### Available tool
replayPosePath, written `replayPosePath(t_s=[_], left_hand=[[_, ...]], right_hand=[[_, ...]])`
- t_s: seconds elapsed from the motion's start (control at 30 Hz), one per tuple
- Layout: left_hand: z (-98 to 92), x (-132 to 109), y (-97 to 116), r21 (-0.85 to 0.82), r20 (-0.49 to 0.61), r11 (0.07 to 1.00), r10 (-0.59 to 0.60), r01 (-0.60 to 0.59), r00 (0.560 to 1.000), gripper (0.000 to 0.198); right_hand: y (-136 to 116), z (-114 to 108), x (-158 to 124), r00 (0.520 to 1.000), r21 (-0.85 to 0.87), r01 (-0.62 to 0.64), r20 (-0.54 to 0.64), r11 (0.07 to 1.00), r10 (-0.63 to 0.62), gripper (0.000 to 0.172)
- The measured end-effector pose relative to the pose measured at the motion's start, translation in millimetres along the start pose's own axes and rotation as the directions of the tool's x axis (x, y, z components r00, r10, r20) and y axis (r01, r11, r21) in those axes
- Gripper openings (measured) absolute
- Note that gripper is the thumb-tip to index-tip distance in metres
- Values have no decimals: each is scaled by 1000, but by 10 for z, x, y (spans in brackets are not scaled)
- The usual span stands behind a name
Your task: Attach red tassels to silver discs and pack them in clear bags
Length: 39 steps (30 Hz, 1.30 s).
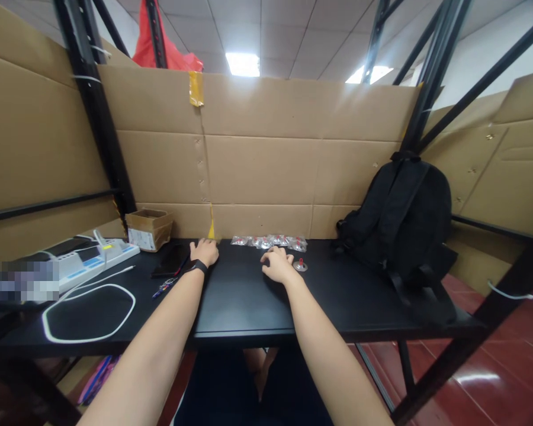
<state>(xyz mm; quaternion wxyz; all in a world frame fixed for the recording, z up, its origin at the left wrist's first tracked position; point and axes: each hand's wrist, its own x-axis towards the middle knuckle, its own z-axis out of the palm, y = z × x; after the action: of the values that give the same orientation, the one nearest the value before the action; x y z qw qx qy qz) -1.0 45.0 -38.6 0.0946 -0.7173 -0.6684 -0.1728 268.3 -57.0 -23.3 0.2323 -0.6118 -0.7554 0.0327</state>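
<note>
White label: sitting on the box left of the left hand, showing unreadable print.
Legible words: none appearing.

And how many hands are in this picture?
2. The left hand, with a dark wristband, is toward the far side of the black table; the right hand is beside a small round clear piece. No other hands show.

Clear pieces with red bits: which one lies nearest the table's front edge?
The round disc just beside the right hand; the others lie along the cardboard wall.
</note>
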Motion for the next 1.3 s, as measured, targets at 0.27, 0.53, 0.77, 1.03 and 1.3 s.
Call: replayPosePath(t_s=[0.27,0.53,0.77,1.03,1.3], left_hand=[[-41,-10,-13,-21,-34,996,-90,89,995,37],[89,112,601,-119,87,938,338,-327,937,58],[130,164,819,-103,124,962,264,-253,956,49],[-252,-238,779,-2,152,981,190,-192,970,31],[-359,-641,709,-229,54,908,371,-351,927,32]], right_hand=[[-68,40,-11,998,21,46,40,999,-47,15],[-109,25,-32,997,57,72,20,996,-74,18],[-60,-6,-17,999,53,31,39,998,-33,17],[-77,-63,-11,999,85,39,13,996,-40,15],[-35,25,37,990,293,140,-10,946,-144,28]])
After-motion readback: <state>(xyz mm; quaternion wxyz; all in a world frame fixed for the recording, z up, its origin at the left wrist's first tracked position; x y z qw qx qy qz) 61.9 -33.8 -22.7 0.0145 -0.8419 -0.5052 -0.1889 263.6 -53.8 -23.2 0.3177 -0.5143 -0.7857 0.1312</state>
